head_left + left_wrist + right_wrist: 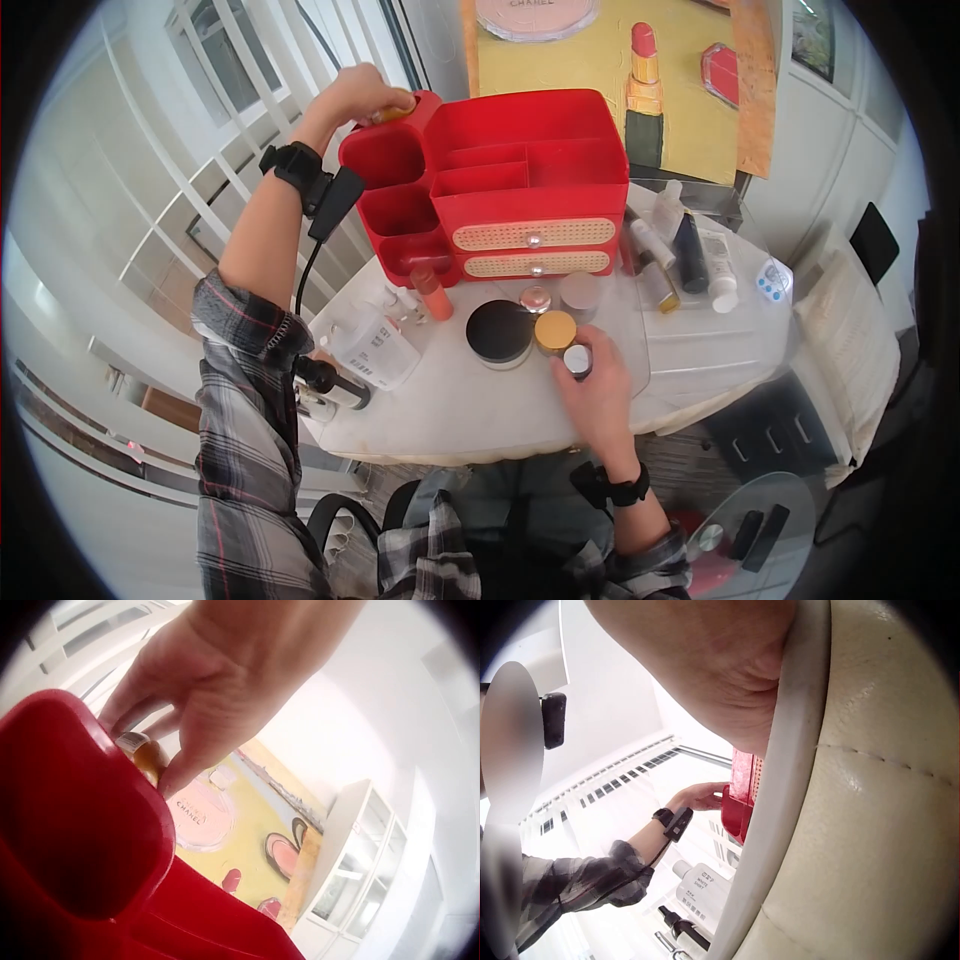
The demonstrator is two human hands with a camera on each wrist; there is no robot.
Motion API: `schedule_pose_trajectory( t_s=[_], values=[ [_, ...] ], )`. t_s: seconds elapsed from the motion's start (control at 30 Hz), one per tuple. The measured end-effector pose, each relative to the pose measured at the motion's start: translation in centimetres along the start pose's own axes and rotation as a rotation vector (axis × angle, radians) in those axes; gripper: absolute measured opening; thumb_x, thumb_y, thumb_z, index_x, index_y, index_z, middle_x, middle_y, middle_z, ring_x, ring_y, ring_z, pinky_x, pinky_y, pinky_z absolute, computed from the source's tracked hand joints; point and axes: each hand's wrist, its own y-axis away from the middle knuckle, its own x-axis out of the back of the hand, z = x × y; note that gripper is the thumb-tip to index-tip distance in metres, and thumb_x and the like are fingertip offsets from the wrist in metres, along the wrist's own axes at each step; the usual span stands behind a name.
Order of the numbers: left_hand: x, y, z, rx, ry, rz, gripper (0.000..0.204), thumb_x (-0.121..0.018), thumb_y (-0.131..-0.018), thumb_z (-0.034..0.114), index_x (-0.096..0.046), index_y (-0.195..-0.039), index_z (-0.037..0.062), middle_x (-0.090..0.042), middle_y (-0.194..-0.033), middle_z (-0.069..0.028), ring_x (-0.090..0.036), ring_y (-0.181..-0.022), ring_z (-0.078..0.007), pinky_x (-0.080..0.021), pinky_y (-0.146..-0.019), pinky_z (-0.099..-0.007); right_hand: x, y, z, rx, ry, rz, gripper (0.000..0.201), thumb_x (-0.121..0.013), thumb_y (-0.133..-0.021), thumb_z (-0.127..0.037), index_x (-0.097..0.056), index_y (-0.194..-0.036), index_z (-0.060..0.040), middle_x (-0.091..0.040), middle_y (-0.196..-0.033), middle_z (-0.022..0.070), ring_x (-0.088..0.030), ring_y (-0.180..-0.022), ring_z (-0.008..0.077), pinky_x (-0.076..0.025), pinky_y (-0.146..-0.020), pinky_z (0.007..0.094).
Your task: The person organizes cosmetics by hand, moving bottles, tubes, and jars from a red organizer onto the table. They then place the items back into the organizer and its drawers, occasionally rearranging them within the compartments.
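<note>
The left hand (358, 97) pinches a small amber item (396, 108) at the top back compartment of the red organizer (530, 205). In the left wrist view the fingers of that hand (199, 697) hold the amber item (147, 759) by its sides, beside the compartment's rim. On the table the right hand (598, 392) has its fingers round a small silver-capped jar (577, 360), next to a gold-lidded jar (555, 330). A large black-lidded jar (499, 332) sits to their left. The right wrist view hides the right fingers behind the table edge.
A white bottle (375, 350), a dark pump bottle (330, 382) and a coral tube (431, 293) stand front left. Several tubes and bottles, one dark (690, 253), lie in a clear tray at the right. A small pink-topped jar (535, 299) is behind the jars.
</note>
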Motion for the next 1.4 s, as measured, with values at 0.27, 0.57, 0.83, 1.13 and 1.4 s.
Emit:
schedule_pose_trajectory(
  t_s=[0.27,0.57,0.83,1.13,1.4],
  values=[
    [4.8,4.6,1.1,-0.318,-0.155,0.530,0.067,-0.074,-0.086,0.055,-0.069,-0.126,0.0015,-0.075,-0.102,-0.0176,-0.073,-0.089,-0.0286,-0.057,-0.082,-0.0356,0.1,-0.1,0.1,-0.030,-0.018,-0.040,0.047,-0.081,-0.081,-0.009,-0.058,-0.121,-0.0007,-0.068,-0.109,0.0191,-0.067,-0.101,0.0389,-0.054,-0.086,0.0455],
    [-1.6,31.0,11.9,-0.735,0.344,0.095,0.070,-0.084,-0.078,0.010,-0.053,-0.139,0.0010,-0.058,-0.131,-0.0218,-0.063,-0.114,-0.0397,-0.055,-0.095,-0.0406,0.1,0.1,0.5,-0.048,-0.077,-0.059,0.048,-0.082,-0.081,-0.009,-0.059,-0.122,0.0001,-0.068,-0.110,0.0190,-0.068,-0.101,0.0368,-0.054,-0.087,0.0434],
    [-13.3,36.3,7.1,-0.362,0.405,-0.013,0.075,-0.081,-0.079,0.005,-0.046,-0.145,-0.0013,-0.048,-0.136,-0.0238,-0.058,-0.118,-0.0420,-0.054,-0.095,-0.0425,0.2,0.0,0.3,-0.060,-0.081,-0.058,0.047,-0.081,-0.081,-0.008,-0.059,-0.122,0.0005,-0.068,-0.111,0.0187,-0.068,-0.102,0.0358,-0.055,-0.087,0.0424],
    [-16.2,36.0,5.0,-0.276,0.388,0.088,0.069,-0.080,-0.076,-0.001,-0.047,-0.136,0.0001,-0.051,-0.137,-0.0230,-0.057,-0.121,-0.0444,-0.052,-0.100,-0.0451,0.0,-0.2,0.2,-0.070,-0.053,-0.053,0.047,-0.081,-0.081,-0.007,-0.059,-0.122,0.0008,-0.069,-0.110,0.0182,-0.069,-0.102,0.0353,-0.055,-0.087,0.0417],
    [-17.0,36.0,5.2,-0.270,0.404,0.091,0.070,-0.081,-0.074,0.000,-0.047,-0.135,0.0006,-0.055,-0.136,-0.0215,-0.057,-0.123,-0.0426,-0.052,-0.101,-0.0443,0.2,-0.2,0.0,-0.062,-0.070,-0.071,0.047,-0.080,-0.082,-0.008,-0.059,-0.123,0.0011,-0.069,-0.111,0.0183,-0.069,-0.103,0.0354,-0.055,-0.089,0.0417]
  ],
)
